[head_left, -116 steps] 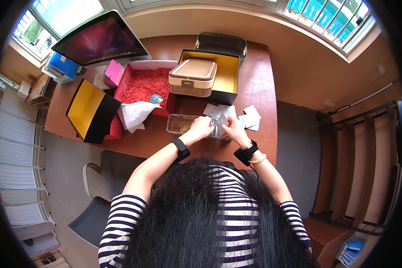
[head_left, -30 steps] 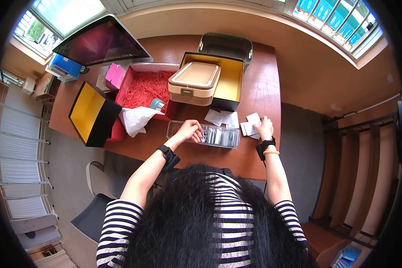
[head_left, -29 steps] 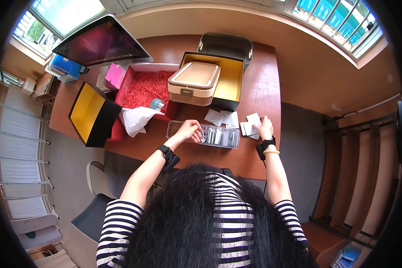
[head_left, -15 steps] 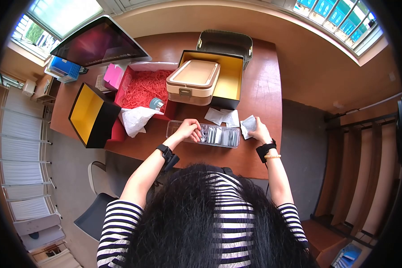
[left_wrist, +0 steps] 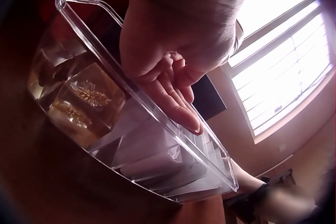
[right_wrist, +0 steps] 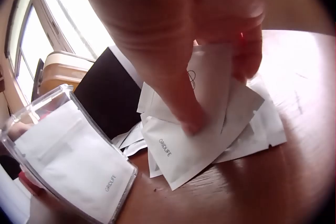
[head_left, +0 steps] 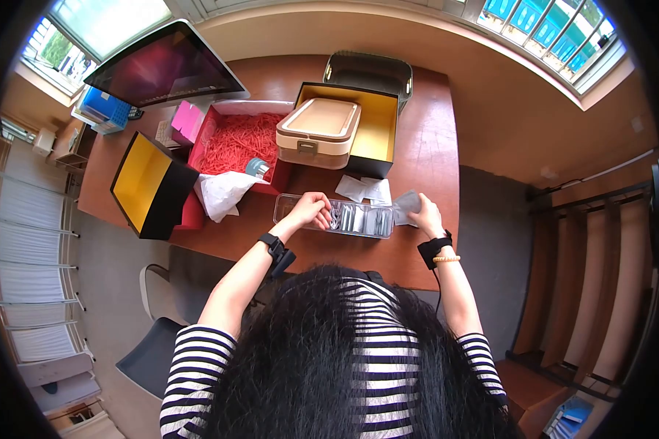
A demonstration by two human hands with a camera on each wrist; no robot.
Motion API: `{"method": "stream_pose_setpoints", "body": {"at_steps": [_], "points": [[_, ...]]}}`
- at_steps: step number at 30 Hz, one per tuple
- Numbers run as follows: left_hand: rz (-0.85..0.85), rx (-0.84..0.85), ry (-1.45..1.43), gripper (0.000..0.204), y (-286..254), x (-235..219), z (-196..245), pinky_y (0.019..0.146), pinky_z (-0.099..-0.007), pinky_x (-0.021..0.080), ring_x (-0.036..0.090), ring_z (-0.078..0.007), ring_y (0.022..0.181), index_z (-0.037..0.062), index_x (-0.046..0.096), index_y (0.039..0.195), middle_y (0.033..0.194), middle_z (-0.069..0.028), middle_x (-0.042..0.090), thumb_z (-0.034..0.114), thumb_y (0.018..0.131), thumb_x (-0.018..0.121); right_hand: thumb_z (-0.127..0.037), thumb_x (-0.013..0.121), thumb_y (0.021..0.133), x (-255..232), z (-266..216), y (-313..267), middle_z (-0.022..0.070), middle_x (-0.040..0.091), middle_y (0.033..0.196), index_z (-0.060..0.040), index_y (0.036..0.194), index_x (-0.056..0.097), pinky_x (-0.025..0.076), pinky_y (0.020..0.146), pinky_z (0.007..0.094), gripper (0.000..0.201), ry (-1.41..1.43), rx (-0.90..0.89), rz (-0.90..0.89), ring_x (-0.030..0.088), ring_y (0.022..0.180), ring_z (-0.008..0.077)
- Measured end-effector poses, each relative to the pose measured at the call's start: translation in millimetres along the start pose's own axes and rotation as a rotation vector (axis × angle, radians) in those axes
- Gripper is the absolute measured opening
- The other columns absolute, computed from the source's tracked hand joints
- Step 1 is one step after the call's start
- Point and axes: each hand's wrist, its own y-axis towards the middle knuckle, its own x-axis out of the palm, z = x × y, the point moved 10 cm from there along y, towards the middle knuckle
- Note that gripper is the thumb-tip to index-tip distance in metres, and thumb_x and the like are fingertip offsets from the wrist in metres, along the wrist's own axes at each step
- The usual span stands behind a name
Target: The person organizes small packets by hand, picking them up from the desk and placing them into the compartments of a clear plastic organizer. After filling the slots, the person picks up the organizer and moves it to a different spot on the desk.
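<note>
A clear plastic box (head_left: 280, 212) lies lengthwise in front of the person, with white sachets (head_left: 359, 219) filed upright in its right part. Amber-coloured packets with gold wheat-ear prints (left_wrist: 86, 95) fill the left end. My left hand (head_left: 313, 211) rests over the box's rim, fingers relaxed and reaching in beside the front sachets. Just right of the box, my right hand (head_left: 427, 218) pinches white sachets (right_wrist: 178, 145) between thumb and fingers; one shows the print GRIDLIFE. More sachets (right_wrist: 265, 129) lie on the table under that hand.
Two loose sachets (head_left: 364, 189) lie behind the box. A beige lidded lunch box (head_left: 318, 124) sits on a black box with yellow lining (head_left: 373, 124). To the left stand a red box with shredded paper (head_left: 238, 143), white tissue (head_left: 223, 194) and a monitor (head_left: 168, 66).
My right hand has gone from the box to the sachet pile at right, taken hold of sachets there and drawn them slightly left. My left hand has shifted a little left along the box.
</note>
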Motion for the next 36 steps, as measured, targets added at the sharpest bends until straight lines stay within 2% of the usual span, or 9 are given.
{"method": "stream_pose_setpoints", "body": {"at_steps": [5,10,12,17,23,25,30,33,36], "points": [[-0.009,0.014,0.12,0.016,0,8,2,0.043,-0.0266,0.049,0.06,-0.0193,0.051,0.0,0.049,0.087,0.069,-0.0141,0.06,0.006,0.084,0.034,-0.015,0.069,0.063,-38,-13,2,0.0195,0.061,0.091,-0.002,0.101,0.049,0.048,0.073,0.0383,0.045,0.287,-0.027,0.097,0.058,0.089,0.0332],[-0.067,0.147,0.251,0.014,-13,39,35,0.043,-0.0217,0.046,0.058,-0.0122,0.052,0.0029,0.051,0.094,0.071,-0.0071,0.06,0.012,0.085,0.045,0.001,0.061,0.067,-73,-73,-2,0.01,0.061,0.092,0.0004,0.104,0.051,0.049,0.072,0.0285,0.038,0.654,-0.195,0.059,0.059,0.083,0.0164],[-0.083,0.186,0.258,0.018,-22,53,53,0.044,-0.0212,0.046,0.058,-0.0114,0.056,0.0034,0.05,0.099,0.075,-0.0073,0.06,0.014,0.085,0.048,0.001,0.062,0.067,-77,-100,-5,0.0104,0.06,0.092,0.0006,0.104,0.05,0.048,0.073,0.0287,0.039,0.665,-0.258,-0.009,0.059,0.085,0.0167],[-0.106,0.587,0.362,0.044,-65,84,117,0.05,-0.0214,0.047,0.057,-0.0094,0.071,0.0049,0.038,0.117,0.09,-0.0079,0.057,0.011,0.08,0.061,-0.003,0.065,0.068,-64,-169,-22,0.0152,0.06,0.093,0.002,0.108,0.048,0.046,0.078,0.03,0.044,0.637,-0.412,-0.167,0.058,0.087,0.0191],[0.135,0.66,0.373,0.019,-88,54,131,0.049,-0.0224,0.047,0.057,-0.0068,0.063,0.0003,0.05,0.092,0.072,-0.0031,0.058,0.008,0.079,0.061,-0.01,0.065,0.073,-55,-207,-26,0.0152,0.061,0.088,0.0024,0.108,0.049,0.049,0.069,0.0292,0.04,0.643,-0.487,-0.138,0.06,0.077,0.0173],[0.208,0.742,0.295,0.015,-87,33,130,0.049,-0.0215,0.049,0.057,-0.0072,0.064,0.0017,0.05,0.089,0.075,-0.0021,0.058,0.008,0.08,0.06,-0.014,0.063,0.078,-31,-195,-21,0.0109,0.062,0.081,0.0026,0.105,0.051,0.049,0.059,0.0262,0.033,0.743,-0.249,-0.325,0.059,0.066,0.013],[0.172,0.614,-0.091,0.011,-89,7,116,0.047,-0.0239,0.051,0.058,-0.01,0.064,0.0012,0.053,0.082,0.075,-0.0045,0.06,0.009,0.079,0.061,-0.015,0.061,0.08,-9,-201,-24,0.0063,0.062,0.073,0.0022,0.096,0.055,0.048,0.053,0.0251,0.024,0.722,-0.246,-0.409,0.057,0.058,0.0098],[0.042,0.465,0.04,0.011,-83,19,99,0.049,-0.025,0.05,0.058,-0.01,0.066,0.002,0.055,0.08,0.071,-0.0027,0.059,0.009,0.078,0.063,-0.017,0.06,0.08,1,-211,-30,0.006,0.061,0.069,0.0016,0.094,0.057,0.047,0.052,0.0254,0.023,0.712,-0.257,-0.447,0.057,0.056,0.01],[0.118,0.494,0.277,0.012,-84,11,96,0.054,-0.0252,0.047,0.057,-0.0084,0.066,0.0013,0.056,0.078,0.068,-0.0012,0.058,0.01,0.075,0.064,-0.019,0.058,0.081,10,-215,-33,0.0087,0.06,0.066,0.0017,0.092,0.058,0.045,0.053,0.0267,0.024,0.507,-0.332,-0.407,0.056,0.055,0.0123]]}}
